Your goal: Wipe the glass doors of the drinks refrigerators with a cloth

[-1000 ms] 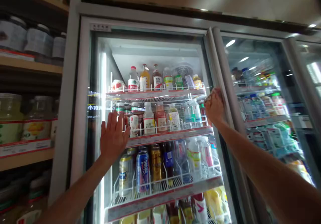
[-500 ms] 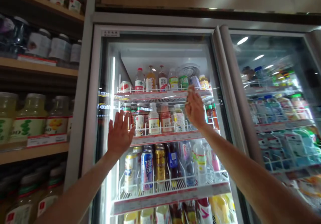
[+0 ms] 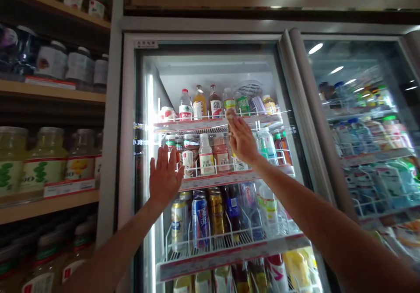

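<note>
Five left fingers (image 3: 164, 158) splay before the glass door (image 3: 210, 72); right fingers (image 3: 241, 131) extend, grip unclear.

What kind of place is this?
Probably a shop: there's a lit glass-door fridge holding rows of bottles and cans, and on the left, wooden shelves of jars, with what look like price labels.

A shop: drinks fridges (image 3: 210, 69), shelf labels (image 3: 69, 188)

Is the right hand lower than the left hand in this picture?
No, the right hand overlaps the top fridge shelf, while the left hand appears lower.
</note>
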`<state>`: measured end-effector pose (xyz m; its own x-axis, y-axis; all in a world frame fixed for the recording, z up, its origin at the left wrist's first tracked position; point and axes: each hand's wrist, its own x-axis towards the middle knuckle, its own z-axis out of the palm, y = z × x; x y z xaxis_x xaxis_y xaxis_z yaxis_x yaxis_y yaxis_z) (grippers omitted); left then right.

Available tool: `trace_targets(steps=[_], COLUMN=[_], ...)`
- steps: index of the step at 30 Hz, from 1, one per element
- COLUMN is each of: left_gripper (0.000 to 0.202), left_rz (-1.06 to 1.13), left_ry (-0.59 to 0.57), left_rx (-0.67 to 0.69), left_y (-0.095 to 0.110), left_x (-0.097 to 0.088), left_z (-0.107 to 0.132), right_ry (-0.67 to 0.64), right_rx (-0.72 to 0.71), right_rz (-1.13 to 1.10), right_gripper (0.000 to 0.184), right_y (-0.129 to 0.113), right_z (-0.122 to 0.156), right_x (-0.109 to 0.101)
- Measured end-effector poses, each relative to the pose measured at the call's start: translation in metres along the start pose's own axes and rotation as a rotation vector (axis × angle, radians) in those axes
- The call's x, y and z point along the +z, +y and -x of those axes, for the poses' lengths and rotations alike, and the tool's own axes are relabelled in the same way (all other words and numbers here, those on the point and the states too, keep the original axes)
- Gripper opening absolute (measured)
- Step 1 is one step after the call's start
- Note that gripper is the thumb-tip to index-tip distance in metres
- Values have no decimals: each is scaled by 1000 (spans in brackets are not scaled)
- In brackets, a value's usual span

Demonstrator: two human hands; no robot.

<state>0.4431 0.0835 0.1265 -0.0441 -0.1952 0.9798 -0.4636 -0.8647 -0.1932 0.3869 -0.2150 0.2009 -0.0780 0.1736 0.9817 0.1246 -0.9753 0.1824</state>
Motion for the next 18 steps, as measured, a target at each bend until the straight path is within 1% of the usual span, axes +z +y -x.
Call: trace_targets(steps=[1,2,5,6,7,8,10,11,12,13,14,16,17,18], left_gripper=[59,59,59,59,59,59,59,59,58,58,57,56,56,56], left_rz=[8,18,46,52,55,57,65,71,77,82,85,81,76,71], left_ry=[-6,-11,-24,-24,-21,-17,-11,-9,-7,-8,-10,-15,-15,-15], left_rx=[-2,-5,-5,-1,1,4,6,5,5,8,15,28,35,39], left_y=[0,0,1,1,1,0,0,-1,-1,-2,-2,-3,-3,-3], left_x=[0,0,0,0,0,0,0,0,0,0,0,0,0,0], left_z=[0,0,0,0,-1,-1,0,0,0,0,1,1,2,2], right_ry=[-31,-34,73,102,105,85,2,-41,-69,-69,-41,62,105,124], right_rx=[-31,-6,247,298,298,250,76,-12,-66,-61,0,195,270,300], right_rz=[-8,-2,67,81,83,73,40,25,17,22,38,82,99,105], right_gripper=[51,51,56,57,57,57,53,52,51,50,50,53,54,54], right_y=[-2,2,18,18,13,4,-16,-22,-23,-18,-8,13,19,19], right_z=[1,2,2,1,1,1,3,5,8,10,11,13,14,15], right_x=[-2,-7,-24,-25,-23,-19,-7,-3,-2,-3,-8,-18,-21,-22])
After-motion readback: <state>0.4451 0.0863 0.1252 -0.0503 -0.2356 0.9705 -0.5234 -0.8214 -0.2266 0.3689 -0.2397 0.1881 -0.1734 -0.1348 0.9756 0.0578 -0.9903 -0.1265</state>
